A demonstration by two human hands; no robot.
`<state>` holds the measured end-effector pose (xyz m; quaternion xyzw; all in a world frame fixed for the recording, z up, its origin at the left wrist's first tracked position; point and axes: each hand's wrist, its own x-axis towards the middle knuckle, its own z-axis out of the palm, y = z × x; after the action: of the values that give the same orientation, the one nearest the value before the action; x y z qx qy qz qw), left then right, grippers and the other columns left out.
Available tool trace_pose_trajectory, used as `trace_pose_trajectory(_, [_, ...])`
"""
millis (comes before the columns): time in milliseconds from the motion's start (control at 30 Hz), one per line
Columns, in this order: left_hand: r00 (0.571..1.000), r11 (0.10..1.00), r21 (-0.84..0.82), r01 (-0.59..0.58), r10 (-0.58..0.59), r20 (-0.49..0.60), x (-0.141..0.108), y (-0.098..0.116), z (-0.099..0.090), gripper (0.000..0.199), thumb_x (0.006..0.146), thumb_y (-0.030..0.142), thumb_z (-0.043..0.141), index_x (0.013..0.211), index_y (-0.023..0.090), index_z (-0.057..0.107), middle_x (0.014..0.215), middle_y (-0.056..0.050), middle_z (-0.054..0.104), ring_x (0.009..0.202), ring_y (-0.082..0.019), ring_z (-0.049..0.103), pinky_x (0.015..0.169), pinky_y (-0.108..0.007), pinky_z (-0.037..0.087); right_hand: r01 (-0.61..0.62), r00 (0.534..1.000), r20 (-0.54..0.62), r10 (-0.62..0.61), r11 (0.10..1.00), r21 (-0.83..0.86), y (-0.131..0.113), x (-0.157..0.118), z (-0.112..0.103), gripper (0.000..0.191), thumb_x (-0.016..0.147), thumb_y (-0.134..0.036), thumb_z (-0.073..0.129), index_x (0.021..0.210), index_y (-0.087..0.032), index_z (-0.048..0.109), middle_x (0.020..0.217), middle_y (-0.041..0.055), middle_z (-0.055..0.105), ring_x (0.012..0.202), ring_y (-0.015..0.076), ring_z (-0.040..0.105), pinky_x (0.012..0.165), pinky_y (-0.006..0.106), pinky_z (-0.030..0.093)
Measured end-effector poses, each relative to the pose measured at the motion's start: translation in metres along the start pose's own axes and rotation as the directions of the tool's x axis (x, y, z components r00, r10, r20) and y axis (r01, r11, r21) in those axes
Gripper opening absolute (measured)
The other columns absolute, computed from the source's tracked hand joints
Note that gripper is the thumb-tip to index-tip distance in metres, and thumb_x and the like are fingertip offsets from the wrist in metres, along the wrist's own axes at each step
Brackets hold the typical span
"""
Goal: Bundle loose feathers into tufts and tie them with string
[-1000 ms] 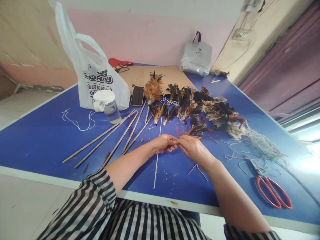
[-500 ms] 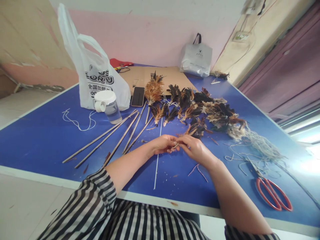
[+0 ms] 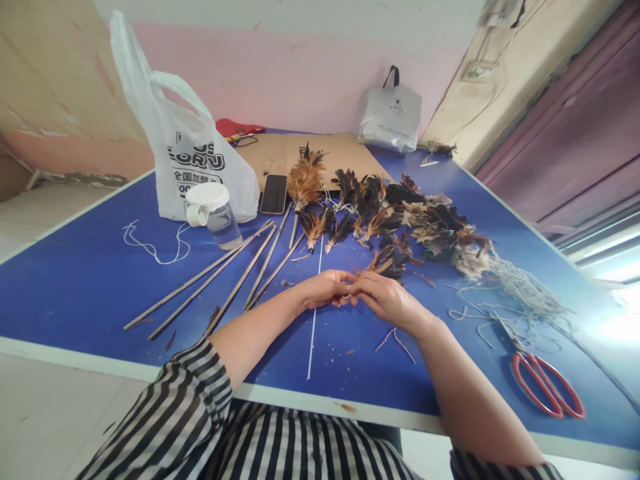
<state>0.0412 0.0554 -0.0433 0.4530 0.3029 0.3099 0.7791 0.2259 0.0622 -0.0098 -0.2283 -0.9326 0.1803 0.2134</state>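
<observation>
My left hand (image 3: 329, 288) and my right hand (image 3: 384, 294) meet above the blue table (image 3: 370, 380), near its front edge. Both have their fingers closed together around something small that I cannot make out. Just beyond my right hand lies a dark and brown feather bunch (image 3: 390, 261). More feather bunches (image 3: 373, 193) spread behind it, towards the back and right. To the left of my hands several thin sticks (image 3: 247, 277) lie at a slant. A short piece of twisted string (image 3: 395, 339) rests below my right hand.
Red-handled scissors (image 3: 547, 383) and tangled string (image 3: 523, 287) lie at the right. A clear cup (image 3: 220, 223), white plastic bag (image 3: 195, 153) and phone (image 3: 274, 194) stand or lie at the back left. Cardboard (image 3: 345, 150) and a silver bag (image 3: 393, 117) are at the back.
The fingers of my right hand have moved slightly left and closed over the fingertips of my left hand. The view has shifted very slightly.
</observation>
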Motion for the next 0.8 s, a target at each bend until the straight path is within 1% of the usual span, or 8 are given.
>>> trace_pose_trajectory(67, [1.0, 1.0, -0.002, -0.005, 0.005, 0.005, -0.001, 0.001, 0.001, 0.04, 0.067, 0.034, 0.07, 0.095, 0.011, 0.054, 0.066, -0.003, 0.059, 0.046, -0.005, 0.044, 0.043, -0.017, 0.026, -0.056, 0.998, -0.034, 0.058, 0.995, 0.078, 0.002, 0.0, 0.0, 0.016, 0.084, -0.013, 0.044, 0.086, -0.018, 0.06, 0.082, 0.0045, 0.061, 0.078, 0.0142, 0.056, 0.074, 0.028, 0.044])
trace_pose_trajectory(167, [1.0, 1.0, -0.004, -0.003, 0.003, 0.003, -0.002, 0.003, 0.002, 0.039, 0.067, 0.033, 0.07, 0.096, 0.012, 0.053, 0.066, -0.003, 0.059, 0.046, -0.005, 0.044, 0.043, -0.017, 0.026, -0.208, 0.973, -0.059, 0.222, 0.96, 0.186, 0.006, 0.001, 0.001, 0.011, 0.082, -0.017, 0.048, 0.083, -0.018, 0.059, 0.079, 0.003, 0.062, 0.074, 0.0139, 0.056, 0.07, 0.027, 0.044])
trace_pose_trajectory(267, [1.0, 1.0, -0.01, 0.005, -0.006, -0.025, -0.003, 0.004, 0.005, 0.043, 0.067, 0.033, 0.071, 0.099, 0.012, 0.052, 0.065, -0.003, 0.059, 0.047, -0.005, 0.045, 0.044, -0.018, 0.025, -0.351, 0.925, -0.022, 0.38, 0.873, 0.34, 0.01, 0.001, 0.002, 0.008, 0.08, -0.022, 0.051, 0.082, -0.018, 0.058, 0.074, 0.0011, 0.061, 0.066, 0.0127, 0.054, 0.062, 0.026, 0.043])
trace_pose_trajectory(333, [0.999, 1.0, -0.017, 0.008, -0.008, -0.04, -0.003, 0.004, 0.005, 0.045, 0.066, 0.034, 0.071, 0.1, 0.012, 0.052, 0.064, -0.003, 0.059, 0.046, -0.005, 0.045, 0.045, -0.018, 0.025, -0.4, 0.898, 0.014, 0.44, 0.801, 0.446, 0.012, 0.002, 0.004, 0.009, 0.079, -0.025, 0.052, 0.083, -0.018, 0.056, 0.072, 0.0, 0.059, 0.061, 0.0118, 0.052, 0.059, 0.025, 0.042])
trace_pose_trajectory(400, [0.999, 1.0, -0.015, 0.006, -0.006, -0.039, -0.002, 0.003, 0.005, 0.045, 0.067, 0.034, 0.071, 0.101, 0.012, 0.051, 0.064, -0.002, 0.059, 0.046, -0.005, 0.045, 0.045, -0.018, 0.026, -0.417, 0.884, 0.037, 0.465, 0.752, 0.511, 0.015, 0.002, 0.006, 0.01, 0.078, -0.028, 0.053, 0.082, -0.018, 0.054, 0.07, -0.0006, 0.058, 0.059, 0.0113, 0.051, 0.058, 0.025, 0.042])
trace_pose_trajectory(567, [0.997, 0.998, 0.05, -0.027, 0.031, -0.077, 0.001, -0.001, 0.003, 0.048, 0.067, 0.034, 0.071, 0.104, 0.012, 0.049, 0.069, -0.006, 0.063, 0.049, -0.007, 0.051, 0.045, -0.018, 0.03, -0.42, 0.873, 0.039, 0.486, 0.709, 0.567, 0.017, 0.003, 0.009, 0.013, 0.077, -0.029, 0.056, 0.083, -0.018, 0.053, 0.072, -0.0006, 0.057, 0.061, 0.0107, 0.051, 0.059, 0.024, 0.041])
trace_pose_trajectory(700, [0.994, 0.999, 0.034, -0.005, 0.009, -0.112, 0.0, 0.0, 0.003, 0.052, 0.066, 0.032, 0.071, 0.108, 0.014, 0.047, 0.066, -0.003, 0.061, 0.048, -0.007, 0.05, 0.046, -0.018, 0.031, -0.371, 0.899, 0.039, 0.437, 0.709, 0.6, 0.014, 0.003, 0.005, 0.023, 0.078, -0.027, 0.056, 0.098, -0.018, 0.054, 0.08, 0.0012, 0.059, 0.07, 0.0116, 0.055, 0.066, 0.025, 0.043])
trace_pose_trajectory(800, [0.996, 0.999, -0.033, 0.011, -0.014, -0.083, -0.002, 0.002, 0.004, 0.053, 0.066, 0.031, 0.072, 0.109, 0.015, 0.047, 0.063, 0.0, 0.057, 0.048, -0.005, 0.047, 0.046, -0.018, 0.029, -0.343, 0.923, 0.053, 0.381, 0.754, 0.56, 0.012, 0.002, 0.001, 0.028, 0.079, -0.026, 0.054, 0.106, -0.018, 0.055, 0.081, 0.0021, 0.059, 0.072, 0.0122, 0.055, 0.067, 0.025, 0.043])
